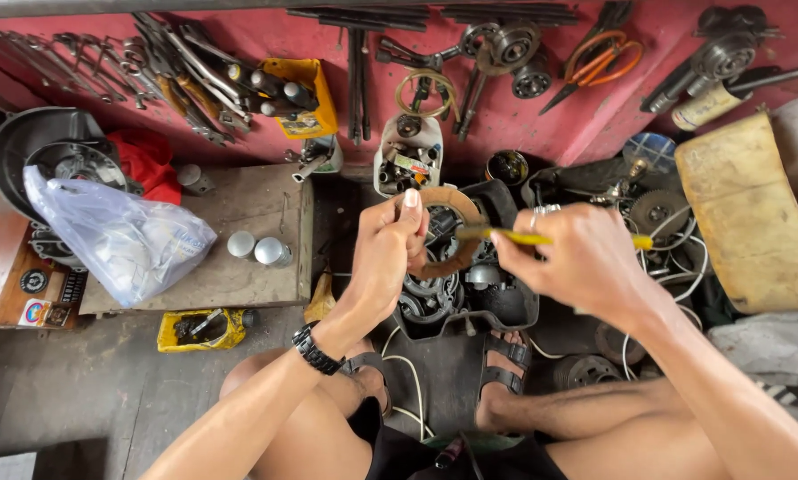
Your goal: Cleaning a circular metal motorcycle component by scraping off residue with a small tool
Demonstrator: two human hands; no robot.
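Two bare hands meet over the middle of a cluttered workshop floor. The left hand [388,253], with a dark watch [316,348] on its wrist, pinches a flat brown ring [452,233] between thumb and curled fingers and holds it upright. The right hand [581,258] has its fingers pressed together around a thin yellow-handled tool [514,236], whose tip reaches across to the ring. Ring and tool hang just above a dark engine part [470,298] that stands on the grey concrete floor [79,391] between the person's sandalled feet.

Left of the hands lies a worn wooden board [239,204] carrying two small silver caps [258,248] and a clear plastic bag [119,236]. A yellow tray [201,330] of small parts sits on the floor near the board's front edge. Farther left stands a round black housing [52,151] with a red cloth [150,160] beside it.

Along the far side runs a red wall [523,116] hung with wrenches [105,62], bearings [514,49] and orange-handled cutters [599,62]. A white container [408,156] of odd bits leans at the wall's foot. At the right a gear wheel [658,210], white cables [683,267] and a tan curved cushion [750,213] crowd the floor.
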